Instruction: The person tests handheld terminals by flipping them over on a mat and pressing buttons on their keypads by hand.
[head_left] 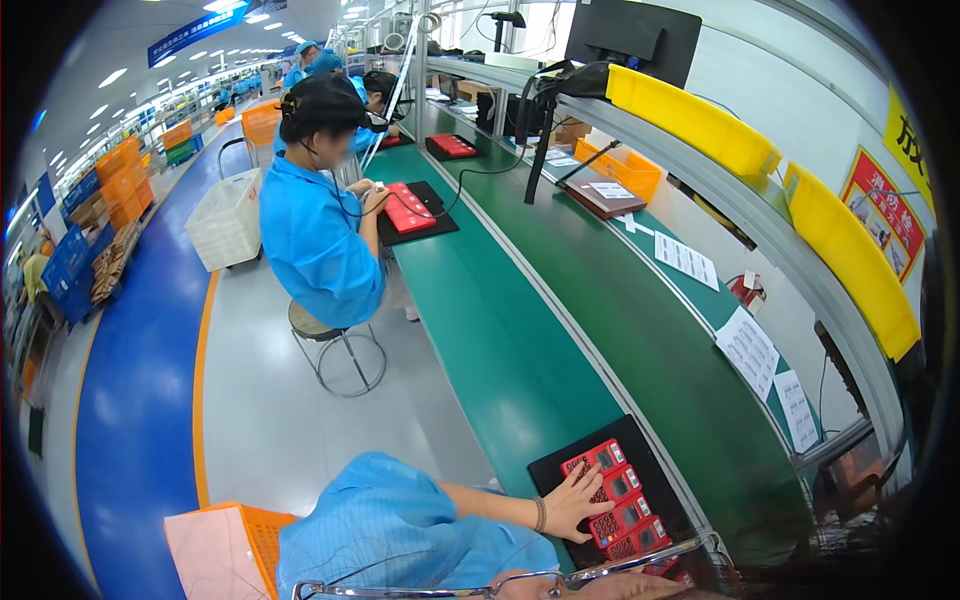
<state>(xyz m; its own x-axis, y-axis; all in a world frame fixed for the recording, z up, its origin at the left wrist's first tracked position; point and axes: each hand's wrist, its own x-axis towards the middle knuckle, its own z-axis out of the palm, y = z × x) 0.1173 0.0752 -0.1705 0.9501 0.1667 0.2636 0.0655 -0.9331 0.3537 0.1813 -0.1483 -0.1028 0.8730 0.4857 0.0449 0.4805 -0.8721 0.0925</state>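
The left hand [575, 500] lies flat and spread, fingers splayed wide, pressing on the row of red keypad devices [620, 500] without gripping any of them; the right hand is out of view, so its state cannot be told. The devices sit directly under and just beyond the fingertips, on a black mat [650, 460] at the near edge of the green conveyor belt [500, 340], and their row runs on a long axis slanting from the far left down to the near right of the hand, so the left hand is plainly the nearer one. Just behind the wrist lies an orange crate [262, 535] with a pale pink sheet [210, 555] over it. Farther beyond the hand, white printed sheets [748, 348] lie flat along the bench's right side, with yellow bins [690, 118] on the rail above them and a red and yellow wall sign [885, 212] to the far right. Well ahead, a co-worker in a blue coat [315, 240] sits on a stool at another red device [408, 208]
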